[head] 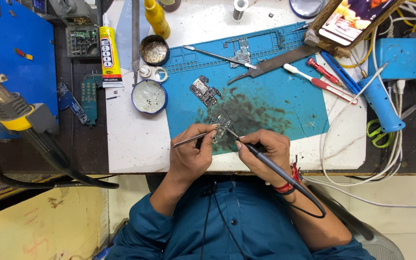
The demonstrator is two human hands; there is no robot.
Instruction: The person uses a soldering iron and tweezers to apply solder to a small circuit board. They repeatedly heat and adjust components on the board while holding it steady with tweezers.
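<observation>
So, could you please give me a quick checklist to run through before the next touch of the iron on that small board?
1. Small circuit board lies flat on the blue mat: ok.
2. Left hand holds the tweezers with their tips at the board: ok.
3. Right hand grips the soldering iron like a pen, tip at the board: ok.
4. Iron's cable loops free beside the right wrist, clear of the mat: ok.
5. Second circuit board lies apart from the work: ok.
6. Tip clean and tinned: cannot tell, too small.
</observation>
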